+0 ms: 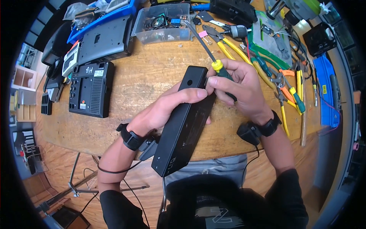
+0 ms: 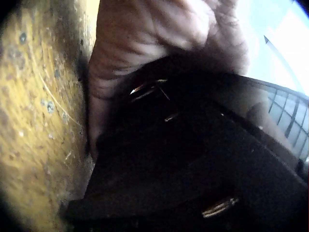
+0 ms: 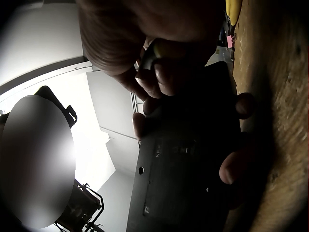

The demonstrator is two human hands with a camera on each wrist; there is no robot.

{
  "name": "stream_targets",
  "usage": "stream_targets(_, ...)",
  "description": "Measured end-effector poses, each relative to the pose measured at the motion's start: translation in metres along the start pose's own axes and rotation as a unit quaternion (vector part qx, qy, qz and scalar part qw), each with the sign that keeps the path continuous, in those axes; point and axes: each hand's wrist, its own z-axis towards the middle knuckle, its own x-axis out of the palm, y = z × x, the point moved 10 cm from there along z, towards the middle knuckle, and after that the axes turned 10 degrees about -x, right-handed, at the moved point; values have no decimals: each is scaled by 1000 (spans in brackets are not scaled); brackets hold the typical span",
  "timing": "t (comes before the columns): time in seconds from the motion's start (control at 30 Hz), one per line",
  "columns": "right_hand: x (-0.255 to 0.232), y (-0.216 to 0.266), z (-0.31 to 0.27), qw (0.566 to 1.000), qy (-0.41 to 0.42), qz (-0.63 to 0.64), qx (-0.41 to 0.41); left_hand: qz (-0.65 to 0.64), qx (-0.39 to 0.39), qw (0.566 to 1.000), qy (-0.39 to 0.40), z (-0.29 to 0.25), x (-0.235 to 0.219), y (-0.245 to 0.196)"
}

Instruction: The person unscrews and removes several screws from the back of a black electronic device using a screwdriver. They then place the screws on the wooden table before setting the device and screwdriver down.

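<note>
A long black box-shaped device point(image 1: 182, 129), with a round hole near its far end, is tilted over the table's front edge. My left hand point(image 1: 162, 108) grips it around the sides, thumb across the top face. In my right hand point(image 1: 246, 86) is a screwdriver point(image 1: 217, 65) with a green and yellow handle, its shaft pointing up and away from the device. The thumb and fingertips of that hand are right at the device's far edge. In the right wrist view, small markings show on the device's dark face point(image 3: 181, 164), and left fingers point(image 3: 234, 166) wrap its side.
Pliers point(image 1: 228, 51) and other hand tools crowd the right of the wooden table point(image 1: 141, 76). A clear bin point(image 1: 164, 36) of electronic parts stands at the back. A black device point(image 1: 91, 89) lies at left, near a larger black panel point(image 1: 103, 40).
</note>
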Motion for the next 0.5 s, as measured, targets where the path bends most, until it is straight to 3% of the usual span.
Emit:
stream_targets(0.2, -2, 3, 0, 998, -13, -56, -3, -20, 21, 999, -18, -2, 2, -7)
stream_targets(0.3, -2, 4, 0, 992, -23, -119, -19, 11, -16, 1000, -19, 0, -4, 0)
stream_targets(0.5, -2, 9, -2, 984, -18, -176, -38, 32, -17, 999, -23, -2, -3, -3)
